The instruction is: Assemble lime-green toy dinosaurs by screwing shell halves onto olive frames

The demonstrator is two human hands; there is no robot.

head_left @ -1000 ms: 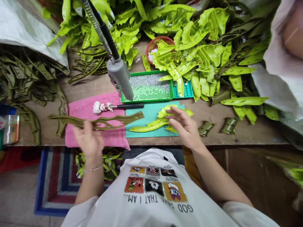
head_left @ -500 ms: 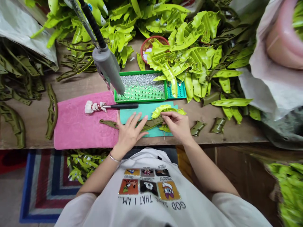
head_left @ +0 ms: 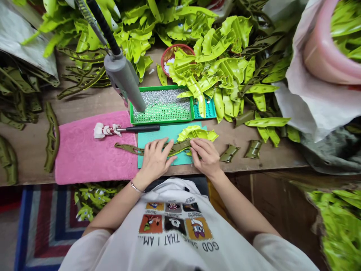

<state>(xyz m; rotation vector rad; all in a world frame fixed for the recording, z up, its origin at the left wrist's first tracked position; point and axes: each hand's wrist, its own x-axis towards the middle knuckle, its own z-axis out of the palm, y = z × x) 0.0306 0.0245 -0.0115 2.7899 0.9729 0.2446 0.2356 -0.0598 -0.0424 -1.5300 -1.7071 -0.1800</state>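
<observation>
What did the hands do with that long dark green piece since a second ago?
The left hand carried the long olive piece rightward from above the pink towel and laid it on the teal mat, over the bright green piece. It now presses flat on it. The right hand stayed at the mat and touches the piece's right end. The screw tray and black-handled tool stayed put.

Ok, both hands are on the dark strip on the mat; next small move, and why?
Probably hold the strip with the left hand and reach the right hand to the hanging screwdriver: strip lies on the light green shell.
</observation>
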